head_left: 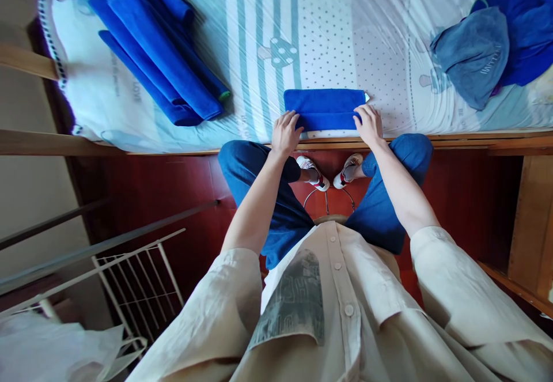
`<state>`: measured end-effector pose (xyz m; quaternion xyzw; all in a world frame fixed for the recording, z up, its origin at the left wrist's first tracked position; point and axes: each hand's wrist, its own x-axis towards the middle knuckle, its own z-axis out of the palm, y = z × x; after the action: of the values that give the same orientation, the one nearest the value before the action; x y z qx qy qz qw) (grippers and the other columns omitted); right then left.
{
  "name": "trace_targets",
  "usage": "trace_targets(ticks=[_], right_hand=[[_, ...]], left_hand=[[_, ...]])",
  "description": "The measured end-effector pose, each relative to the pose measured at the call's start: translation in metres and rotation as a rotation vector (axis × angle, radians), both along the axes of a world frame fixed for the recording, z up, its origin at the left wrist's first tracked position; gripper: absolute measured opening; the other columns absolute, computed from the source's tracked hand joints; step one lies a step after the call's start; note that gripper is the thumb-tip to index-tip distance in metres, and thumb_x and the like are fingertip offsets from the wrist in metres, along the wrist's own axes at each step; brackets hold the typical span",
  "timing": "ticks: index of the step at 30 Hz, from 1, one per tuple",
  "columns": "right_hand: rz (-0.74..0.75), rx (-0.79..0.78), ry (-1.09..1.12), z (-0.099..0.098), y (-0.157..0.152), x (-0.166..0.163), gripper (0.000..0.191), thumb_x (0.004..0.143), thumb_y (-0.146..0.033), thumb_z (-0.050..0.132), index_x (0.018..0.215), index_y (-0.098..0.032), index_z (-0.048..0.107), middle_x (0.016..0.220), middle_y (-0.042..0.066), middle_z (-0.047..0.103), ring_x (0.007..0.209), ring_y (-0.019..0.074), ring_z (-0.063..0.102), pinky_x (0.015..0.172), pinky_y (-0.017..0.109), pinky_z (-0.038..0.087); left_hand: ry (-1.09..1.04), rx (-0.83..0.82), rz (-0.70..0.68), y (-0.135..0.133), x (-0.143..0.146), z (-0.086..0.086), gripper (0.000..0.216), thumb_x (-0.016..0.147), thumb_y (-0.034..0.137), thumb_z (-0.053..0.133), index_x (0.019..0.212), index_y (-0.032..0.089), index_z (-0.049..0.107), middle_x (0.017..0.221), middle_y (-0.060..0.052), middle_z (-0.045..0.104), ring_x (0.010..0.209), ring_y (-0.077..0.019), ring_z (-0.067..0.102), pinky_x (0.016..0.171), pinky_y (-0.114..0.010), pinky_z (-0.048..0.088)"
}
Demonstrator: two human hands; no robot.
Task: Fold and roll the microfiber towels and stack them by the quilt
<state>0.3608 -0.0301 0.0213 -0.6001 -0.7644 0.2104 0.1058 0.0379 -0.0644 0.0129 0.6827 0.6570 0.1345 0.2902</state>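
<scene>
A folded blue towel (324, 108) lies at the near edge of the bed (328, 42), right in front of me. My left hand (285, 133) rests on its left end with the fingers curled over the near edge. My right hand (368, 124) presses on the right end, fingers bent onto the cloth. Both hands touch the towel and hold it flat against the patterned sheet. I sit facing the bed with my knees apart.
A stack of folded blue towels (159, 42) lies at the bed's left. A heap of loose blue and grey cloths (488, 42) sits at the right. A white wire rack (133, 284) stands at my lower left. The wooden bed frame (475, 140) runs along the near edge.
</scene>
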Motion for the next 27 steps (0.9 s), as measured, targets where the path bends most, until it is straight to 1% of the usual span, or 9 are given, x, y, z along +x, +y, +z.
trace_targets(ticks=[2,4,7,9,12,15,19,22,27], right_hand=[[0.063,-0.071,-0.007,0.008,-0.006,-0.002,0.052,0.109,-0.045,0.056,0.153,-0.019,0.063,0.157,0.02,0.063,0.151,0.0365,0.053,0.13,0.061,0.039],[0.08,-0.137,-0.016,0.01,-0.011,-0.002,0.063,0.106,-0.047,0.062,0.162,-0.018,0.056,0.165,0.019,0.057,0.159,0.0377,0.045,0.133,0.063,0.034],[0.092,-0.197,-0.004,0.006,-0.01,0.001,0.08,0.1,-0.045,0.07,0.171,-0.016,0.045,0.173,0.017,0.048,0.166,0.0362,0.037,0.137,0.06,0.031],[0.096,-0.214,0.013,0.001,-0.006,0.003,0.085,0.097,-0.039,0.073,0.173,-0.015,0.042,0.175,0.015,0.045,0.167,0.0345,0.036,0.139,0.056,0.03],[0.075,-0.225,0.024,-0.007,0.003,0.003,0.083,0.096,-0.029,0.071,0.173,-0.015,0.043,0.174,0.013,0.047,0.166,0.0335,0.039,0.141,0.054,0.029],[0.042,-0.234,0.024,-0.011,0.01,0.002,0.078,0.095,-0.022,0.066,0.171,-0.016,0.047,0.171,0.013,0.052,0.164,0.0338,0.042,0.141,0.055,0.03],[0.012,-0.244,0.04,-0.015,0.014,-0.001,0.072,0.096,-0.022,0.064,0.167,-0.017,0.054,0.168,0.012,0.056,0.162,0.0344,0.045,0.141,0.057,0.03],[0.004,-0.229,0.054,-0.015,0.014,-0.002,0.069,0.097,-0.024,0.064,0.165,-0.02,0.056,0.166,0.01,0.058,0.162,0.0347,0.046,0.141,0.058,0.03],[-0.008,-0.242,0.027,-0.008,0.008,-0.003,0.064,0.098,-0.024,0.062,0.162,-0.022,0.062,0.162,0.01,0.062,0.156,0.0365,0.053,0.136,0.06,0.038]], left_hand=[[0.02,-0.027,-0.059,-0.004,0.002,0.0,0.068,0.094,0.029,0.06,0.16,0.013,0.056,0.17,-0.02,0.05,0.165,-0.0369,0.038,0.138,-0.056,0.028],[0.038,-0.049,-0.074,-0.006,0.003,-0.004,0.077,0.091,0.027,0.059,0.165,0.009,0.049,0.174,-0.022,0.044,0.167,-0.0371,0.033,0.138,-0.057,0.026],[0.04,-0.056,-0.079,-0.004,0.004,-0.012,0.084,0.088,0.024,0.057,0.169,0.007,0.043,0.175,-0.023,0.041,0.169,-0.0365,0.03,0.139,-0.057,0.024],[0.031,-0.044,-0.081,0.0,0.004,-0.016,0.085,0.088,0.023,0.057,0.169,0.006,0.042,0.174,-0.024,0.043,0.169,-0.0364,0.03,0.139,-0.056,0.024],[0.047,-0.038,-0.084,0.007,0.003,-0.02,0.08,0.09,0.022,0.056,0.167,0.005,0.045,0.171,-0.025,0.047,0.167,-0.0367,0.034,0.138,-0.055,0.025],[0.079,-0.047,-0.084,0.013,0.002,-0.021,0.071,0.094,0.019,0.051,0.164,0.008,0.048,0.169,-0.025,0.05,0.164,-0.0358,0.039,0.136,-0.054,0.028],[0.058,-0.038,-0.083,0.014,0.0,-0.022,0.062,0.1,0.016,0.041,0.162,0.015,0.052,0.166,-0.021,0.055,0.162,-0.0318,0.043,0.133,-0.051,0.031],[0.042,-0.036,-0.084,0.014,-0.002,-0.021,0.06,0.1,0.016,0.04,0.158,0.017,0.053,0.165,-0.02,0.056,0.162,-0.0305,0.044,0.131,-0.049,0.032],[0.108,-0.055,-0.132,0.008,-0.003,-0.007,0.057,0.1,0.013,0.037,0.152,0.017,0.059,0.165,-0.02,0.056,0.159,-0.0309,0.047,0.129,-0.049,0.033]])
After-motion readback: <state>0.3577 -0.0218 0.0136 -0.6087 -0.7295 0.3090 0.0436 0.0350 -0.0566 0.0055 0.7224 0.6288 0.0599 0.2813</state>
